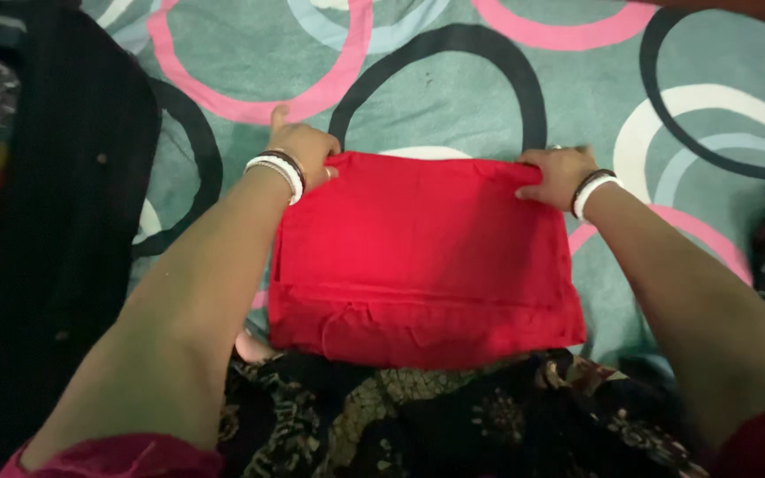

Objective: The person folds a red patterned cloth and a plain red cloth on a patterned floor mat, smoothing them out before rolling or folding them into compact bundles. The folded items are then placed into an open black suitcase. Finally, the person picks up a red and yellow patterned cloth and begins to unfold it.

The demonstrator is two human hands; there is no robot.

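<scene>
Both hands reach forward; left hand [305, 152] and right hand [558, 175] pinch red cloth [422, 261] corners.

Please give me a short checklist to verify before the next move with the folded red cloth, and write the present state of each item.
1. Left hand grips the far left corner of the red cloth: ok.
2. Right hand grips the far right corner: ok.
3. Far edge straight between the hands: ok.
4. Cloth lies flat on the patterned bedsheet: ok, small wrinkles near the front edge.
5. Layers underneath aligned: cannot tell.
</scene>
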